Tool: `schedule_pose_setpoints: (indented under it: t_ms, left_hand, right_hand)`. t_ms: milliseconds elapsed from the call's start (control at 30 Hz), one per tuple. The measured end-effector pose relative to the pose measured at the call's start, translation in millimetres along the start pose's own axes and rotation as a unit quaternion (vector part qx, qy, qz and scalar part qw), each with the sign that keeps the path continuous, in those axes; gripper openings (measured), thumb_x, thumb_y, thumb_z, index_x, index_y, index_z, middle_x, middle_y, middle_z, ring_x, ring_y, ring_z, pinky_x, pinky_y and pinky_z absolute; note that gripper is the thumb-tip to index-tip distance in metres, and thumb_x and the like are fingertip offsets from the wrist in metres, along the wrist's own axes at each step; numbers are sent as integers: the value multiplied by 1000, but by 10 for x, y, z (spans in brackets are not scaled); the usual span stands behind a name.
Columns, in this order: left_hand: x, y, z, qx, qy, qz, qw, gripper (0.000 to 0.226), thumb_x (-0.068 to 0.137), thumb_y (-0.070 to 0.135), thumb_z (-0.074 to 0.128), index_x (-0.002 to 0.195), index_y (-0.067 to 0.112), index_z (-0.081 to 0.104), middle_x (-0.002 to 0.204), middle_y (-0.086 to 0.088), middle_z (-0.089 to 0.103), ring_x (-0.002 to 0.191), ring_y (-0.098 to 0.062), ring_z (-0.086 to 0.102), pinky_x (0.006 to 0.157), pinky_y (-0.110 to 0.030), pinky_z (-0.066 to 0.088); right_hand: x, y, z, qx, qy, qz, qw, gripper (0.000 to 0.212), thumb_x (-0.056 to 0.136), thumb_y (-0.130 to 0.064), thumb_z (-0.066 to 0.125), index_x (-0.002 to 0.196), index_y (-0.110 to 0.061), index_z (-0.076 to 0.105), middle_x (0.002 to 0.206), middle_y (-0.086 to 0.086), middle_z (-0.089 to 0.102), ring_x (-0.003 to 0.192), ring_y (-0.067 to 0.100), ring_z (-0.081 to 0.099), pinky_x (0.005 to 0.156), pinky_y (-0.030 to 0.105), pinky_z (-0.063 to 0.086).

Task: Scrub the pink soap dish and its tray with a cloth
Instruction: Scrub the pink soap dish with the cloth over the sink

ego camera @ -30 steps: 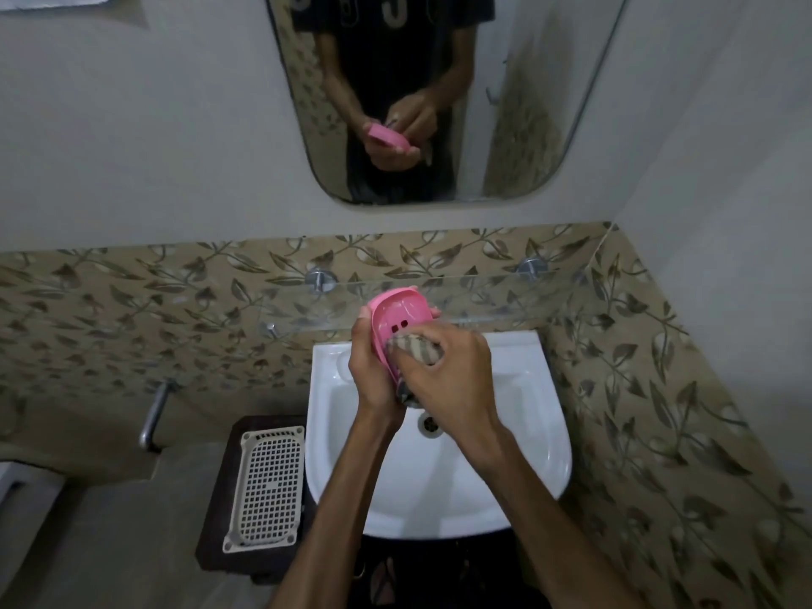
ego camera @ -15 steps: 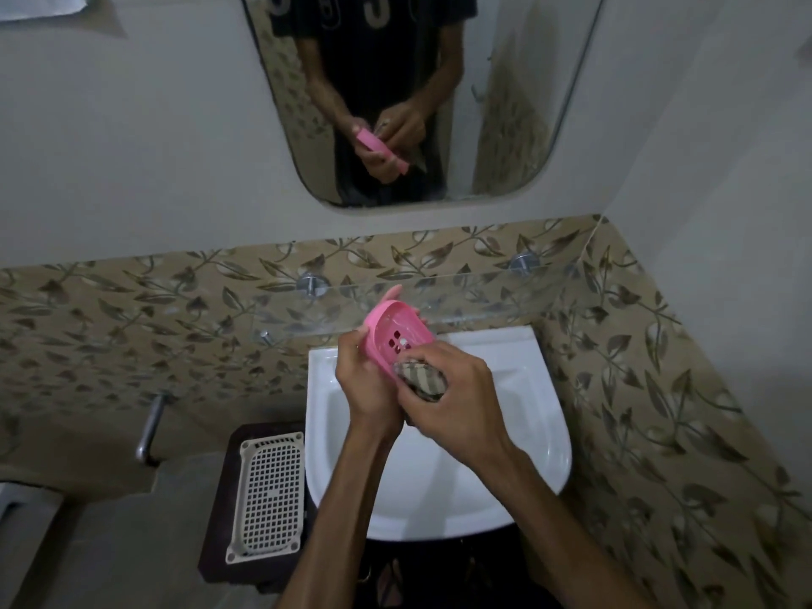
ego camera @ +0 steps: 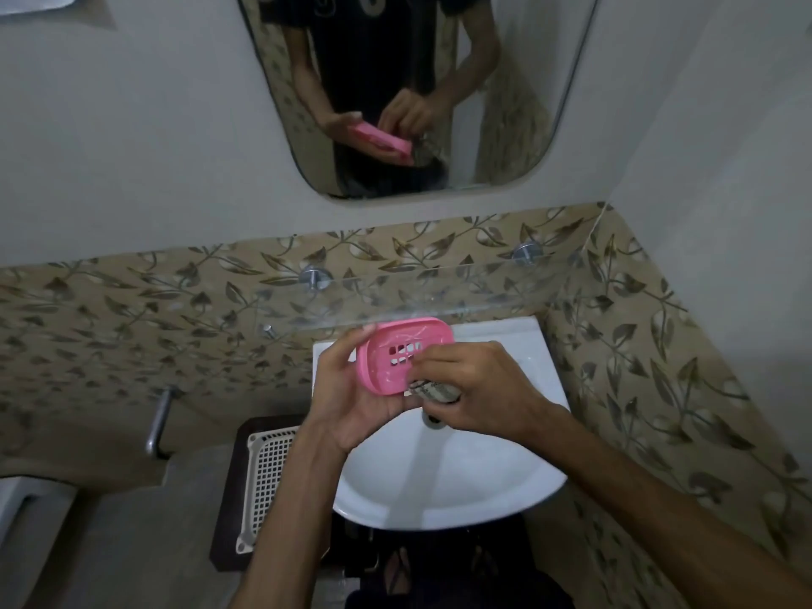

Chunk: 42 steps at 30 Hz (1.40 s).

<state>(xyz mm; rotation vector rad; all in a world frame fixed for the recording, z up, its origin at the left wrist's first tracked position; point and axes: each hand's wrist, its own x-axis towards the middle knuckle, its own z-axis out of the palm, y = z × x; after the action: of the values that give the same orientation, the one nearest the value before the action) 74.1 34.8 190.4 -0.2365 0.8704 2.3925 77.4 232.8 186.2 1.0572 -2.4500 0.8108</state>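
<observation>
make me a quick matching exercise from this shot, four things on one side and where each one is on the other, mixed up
Things:
1. pink soap dish
2. cloth
3. white perforated tray
4. mirror

Places:
A. on the wall above the tiled band
B. held in the left hand over the sink
C. lying on the dark stand left of the sink
D. bunched in the right hand, against the dish's near edge

Pairs: 1-B, 2-D, 3-C, 4-A
</observation>
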Motion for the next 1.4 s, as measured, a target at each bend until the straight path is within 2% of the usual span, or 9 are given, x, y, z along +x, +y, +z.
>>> schedule_pose_setpoints:
  t_ms: [267,567,767,867,1000,1100,1200,1300,1400]
  left_hand:
    - [69,-250,-12,-71,14,134,988,58,64,25,82,117,3,75,120,-25,69,112,-39,63,102,-50,48]
    - [206,-307,79,-44,82,185,978,57,40,33,92,91,9,82,94,-16,73,85,-28,71,75,-35,55]
    - [222,-341,119,-50,82,198,975,59,40,34,92,93,9,82,95,-15,75,86,-27,71,75,-35,56]
    - [229,-368,130,-47,81,198,976,60,39,33,93,93,8,82,95,-16,75,86,-28,72,77,-34,57]
    - [228,-357,152,-31,80,207,975,63,38,36,93,93,7,83,93,-15,75,84,-28,72,73,-34,58]
    - [234,-357,178,-33,74,211,974,60,38,36,92,91,9,82,91,-14,75,82,-26,71,71,-32,56]
    - [241,-330,175,-41,71,221,972,56,41,35,91,90,9,83,91,-14,76,82,-26,74,70,-33,60]
    - [239,-344,197,-40,63,220,973,53,44,35,89,90,10,83,90,-12,76,80,-25,73,67,-32,59]
    - [247,-340,196,-50,71,225,971,57,43,35,90,93,8,83,92,-14,76,84,-28,74,74,-36,60]
  right_hand:
    - [-13,-9,119,152,105,229,956,22,78,-13,82,100,-16,83,98,-3,78,86,12,73,77,39,62]
    - [46,-178,213,125,147,230,954,23,74,-7,85,94,-17,84,89,-5,81,77,6,73,70,31,62]
    - [42,-149,175,108,151,230,955,22,75,-10,88,95,-17,84,87,-4,81,71,6,72,67,30,61]
    - [40,-128,178,126,176,291,932,15,78,-12,88,91,-17,83,79,-4,78,61,7,70,59,33,61]
    - [31,-177,192,155,132,270,941,17,78,-14,87,95,-18,84,83,-5,80,66,9,73,63,36,63]
    - [43,-173,188,164,179,302,922,15,80,-12,87,94,-16,83,81,-4,79,62,10,72,59,37,63]
    - [43,-207,177,124,150,248,949,21,77,-12,88,97,-15,83,89,-2,80,74,10,74,68,37,63]
    - [55,-168,133,132,176,282,934,17,79,-13,88,95,-16,83,85,-3,79,67,10,72,63,37,63]
    - [49,-197,110,130,132,237,954,20,77,-15,86,97,-18,83,85,-6,80,69,6,72,63,30,62]
